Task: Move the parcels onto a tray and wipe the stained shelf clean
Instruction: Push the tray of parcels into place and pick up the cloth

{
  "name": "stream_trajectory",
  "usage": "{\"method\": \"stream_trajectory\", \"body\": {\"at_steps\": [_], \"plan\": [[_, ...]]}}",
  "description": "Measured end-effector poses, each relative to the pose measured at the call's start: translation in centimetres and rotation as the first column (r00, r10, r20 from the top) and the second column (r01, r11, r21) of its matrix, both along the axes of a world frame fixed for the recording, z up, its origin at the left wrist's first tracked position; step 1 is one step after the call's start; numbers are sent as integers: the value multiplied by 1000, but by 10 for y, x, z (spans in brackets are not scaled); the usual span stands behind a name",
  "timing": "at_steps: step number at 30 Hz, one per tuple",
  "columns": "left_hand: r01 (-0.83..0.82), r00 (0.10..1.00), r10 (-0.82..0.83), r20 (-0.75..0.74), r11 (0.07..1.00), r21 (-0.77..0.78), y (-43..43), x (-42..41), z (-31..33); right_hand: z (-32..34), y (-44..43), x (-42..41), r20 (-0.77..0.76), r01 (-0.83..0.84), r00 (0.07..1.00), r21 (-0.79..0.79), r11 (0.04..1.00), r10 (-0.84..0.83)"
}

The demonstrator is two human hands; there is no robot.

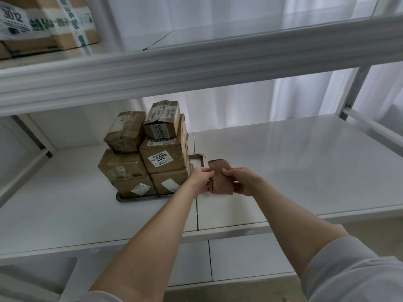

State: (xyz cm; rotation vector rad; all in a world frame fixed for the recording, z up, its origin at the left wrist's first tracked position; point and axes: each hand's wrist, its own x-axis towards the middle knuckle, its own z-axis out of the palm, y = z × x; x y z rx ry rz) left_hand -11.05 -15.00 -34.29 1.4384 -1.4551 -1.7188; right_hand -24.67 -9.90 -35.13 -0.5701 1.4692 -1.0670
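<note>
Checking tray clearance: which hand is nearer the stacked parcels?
Left. The left hand sits right beside the stacked parcels; the right hand is farther right, across the brown cloth.

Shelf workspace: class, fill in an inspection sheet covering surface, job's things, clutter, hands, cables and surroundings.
Surface: white shelf, glossy; no stain visible.
Job's things: six brown parcels stacked on a metal tray; brown cloth held above the shelf, right of the tray.
Clutter: nothing seen.
Hands: left hand and right hand both grip the cloth.
Cables: nothing seen.
Surroundings: more boxes on the upper shelf; white curtain behind.
</note>
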Motion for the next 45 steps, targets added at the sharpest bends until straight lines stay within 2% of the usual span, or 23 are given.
{"method": "stream_trajectory", "body": {"at_steps": [3, 7, 11, 14, 16, 19, 21, 23, 25, 28, 33, 37, 45], "plan": [[38, 998, -38, 42, 999, 9, 4, 17, -4, -1, 3, 14, 14, 58, 998, 1, 998, -58], [39, 988, -48, 147, 997, 64, 1, 55, -4, -6, -4, 27, -69, 240, 969, -4, 971, -239], [-68, 974, 40, 225, 990, 120, -8, 109, -3, -1, -20, 50, -73, 319, 944, -39, 947, -322], [-233, 948, 196, 251, 964, 127, -16, 150, -7, 1, -36, 70, -91, 317, 942, -80, 945, -324], [-362, 903, 324, 281, 927, 96, -23, 173, -11, 2, -45, 77, -125, 321, 934, -118, 940, -335], [-496, 804, 482, 348, 866, -55, -39, 204, -17, 5, -59, 86, -159, 337, 917, -180, 924, -365], [-491, 702, 510, 498, 852, -181, -50, 215, -22, 5, -67, 89, -177, 316, 919, -206, 926, -353], [-459, 610, 502, 614, 855, -243, -57, 219, -26, 2, -76, 92, -198, 235, 944, -155, 960, -263], [-426, 585, 480, 653, 868, -256, -59, 218, -27, -7, -80, 93, -307, 158, 936, -66, 985, -170], [-423, 626, 488, 609, 868, -260, -64, 217, -32, -17, -81, 92, -487, 152, 862, -12, 988, -139], [-486, 694, 549, 465, 834, -261, -69, 213, -32, -14, -80, 94, -615, 139, 778, -26, 990, -125], [-545, 726, 584, 364, 811, -214, -72, 204, -34, -17, -84, 83, -620, 172, 765, -64, 983, -175], [-565, 798, 572, 192, 820, -92, -75, 170, -35, -24, -81, 54, -655, 213, 723, -92, 973, -220]]}}
